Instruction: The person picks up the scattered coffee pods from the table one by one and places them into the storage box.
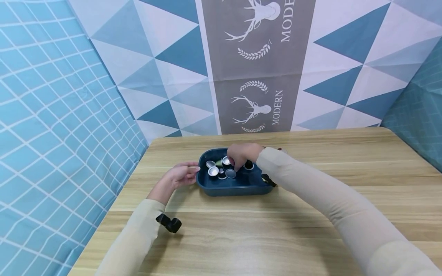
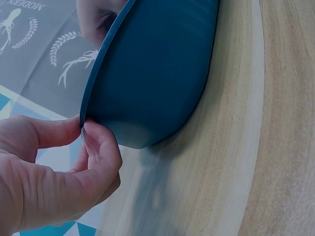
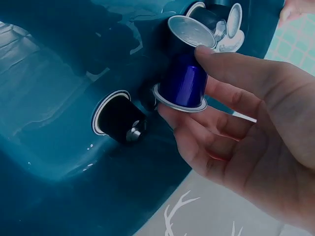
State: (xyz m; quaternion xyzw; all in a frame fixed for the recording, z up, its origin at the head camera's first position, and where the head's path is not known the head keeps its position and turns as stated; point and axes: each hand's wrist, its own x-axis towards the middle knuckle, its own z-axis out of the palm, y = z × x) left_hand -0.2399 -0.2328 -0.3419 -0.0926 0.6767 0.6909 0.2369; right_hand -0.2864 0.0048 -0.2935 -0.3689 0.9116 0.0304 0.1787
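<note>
A dark blue tub (image 1: 238,190) stands on the table with several coffee capsules inside. My left hand (image 1: 182,174) pinches its left rim between thumb and fingers; the left wrist view shows the thumb (image 2: 56,132) on the rim. Inside the tub, my right hand (image 3: 246,113) holds a shiny blue coffee capsule (image 3: 186,83), thumb near its narrow top and fingertips by its silver rim. Behind it is a capsule with a pale lid (image 3: 192,30). A black capsule (image 3: 118,118) lies tipped on its side nearby. In the head view, a silver-lidded capsule (image 1: 213,171) lies near the left end.
The wooden table (image 1: 221,237) extends around the tub. Patterned cloth (image 1: 255,69) hangs behind it, and blue checked cloth (image 1: 51,134) covers the left side. A small black camera (image 1: 169,223) is worn on the left wrist.
</note>
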